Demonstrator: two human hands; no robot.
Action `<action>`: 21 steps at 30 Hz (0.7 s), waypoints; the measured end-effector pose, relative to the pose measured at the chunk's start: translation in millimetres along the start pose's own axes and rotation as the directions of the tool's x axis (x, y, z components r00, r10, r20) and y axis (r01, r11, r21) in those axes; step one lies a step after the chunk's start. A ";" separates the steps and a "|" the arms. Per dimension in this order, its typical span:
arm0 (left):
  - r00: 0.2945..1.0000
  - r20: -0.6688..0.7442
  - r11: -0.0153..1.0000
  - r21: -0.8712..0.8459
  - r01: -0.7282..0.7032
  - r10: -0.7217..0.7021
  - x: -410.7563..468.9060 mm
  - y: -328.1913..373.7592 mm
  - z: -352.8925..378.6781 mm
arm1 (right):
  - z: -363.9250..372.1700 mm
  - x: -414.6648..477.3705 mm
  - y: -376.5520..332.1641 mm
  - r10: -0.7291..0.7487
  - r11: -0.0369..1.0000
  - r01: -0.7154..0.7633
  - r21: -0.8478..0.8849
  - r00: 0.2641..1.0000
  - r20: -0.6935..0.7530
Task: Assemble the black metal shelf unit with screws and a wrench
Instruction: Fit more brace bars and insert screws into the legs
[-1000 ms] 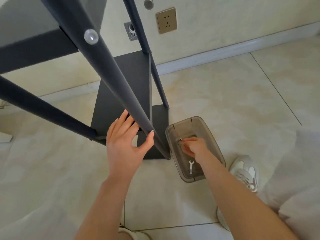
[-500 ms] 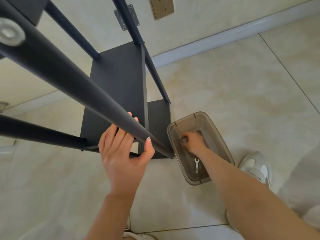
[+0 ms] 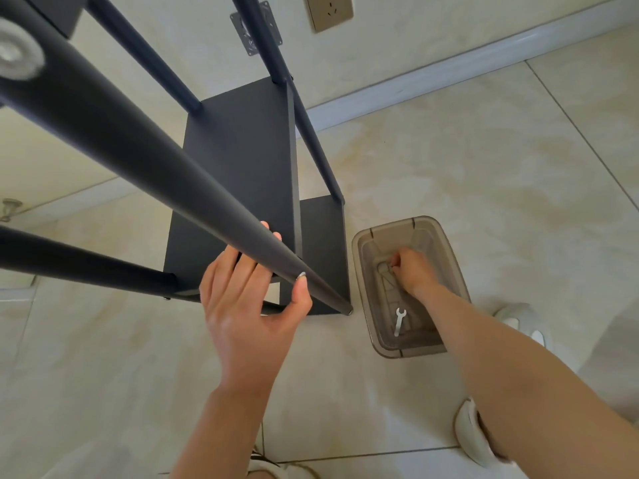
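Observation:
The black metal shelf unit stands on the tiled floor against the wall, its posts rising toward me. My left hand grips the nearest post low down, fingers behind it and thumb in front. Right of the shelf's foot sits a translucent plastic bin. My right hand reaches into its far half, fingertips bunched on a small part that looks like a screw, mostly hidden. A small silver wrench lies on the bin floor, nearer me than that hand.
A white baseboard and a wall with a socket run behind the shelf. My white shoes stand right of the bin and under my right forearm. Pale floor tiles surround everything.
The view has shifted closer and lower over the shelf. My right hand has pushed a little deeper into the bin and closed its fingertips. My left hand has curled further round the post.

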State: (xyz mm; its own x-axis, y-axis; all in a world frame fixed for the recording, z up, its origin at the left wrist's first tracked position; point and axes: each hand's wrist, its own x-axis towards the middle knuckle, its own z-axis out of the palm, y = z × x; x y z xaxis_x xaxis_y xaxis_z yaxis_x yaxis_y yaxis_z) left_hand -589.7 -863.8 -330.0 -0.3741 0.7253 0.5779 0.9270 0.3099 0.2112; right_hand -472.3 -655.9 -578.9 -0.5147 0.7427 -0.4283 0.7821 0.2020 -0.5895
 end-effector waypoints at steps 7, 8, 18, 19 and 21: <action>1.000 0.006 1.000 -0.013 0.022 -0.022 -0.3 0.8 -0.8 | -3.1 6.5 12.9 -0.017 0.999 0.018 0.048 1.000 -0.026; 1.000 0.009 1.000 -0.017 0.023 -0.023 -0.4 0.8 -0.8 | -5.4 8.1 15.0 -0.023 0.998 0.023 0.059 1.000 -0.014; 0.999 0.007 0.999 -0.043 0.034 -0.034 0.1 -0.4 -1.6 | -38.8 20.9 33.2 0.050 0.993 -0.042 0.112 0.996 -0.075; 0.999 0.006 0.998 -0.055 0.045 -0.044 0.5 -0.6 -2.0 | -43.0 22.9 33.3 0.081 0.986 -0.066 0.150 0.992 -0.095; 0.998 0.014 0.995 -0.078 0.065 -0.065 1.3 -0.3 -3.1 | -50.5 24.8 32.3 0.146 0.966 -0.118 0.230 0.983 -0.110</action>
State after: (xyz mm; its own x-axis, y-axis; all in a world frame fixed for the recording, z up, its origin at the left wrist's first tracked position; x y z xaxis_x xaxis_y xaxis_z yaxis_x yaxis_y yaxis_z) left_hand -590.3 -864.9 -326.9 -0.4335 0.7122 0.5522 0.8998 0.3079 0.3092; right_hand -442.1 -598.7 -574.0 -0.3528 0.8301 -0.4318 0.7353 -0.0395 -0.6766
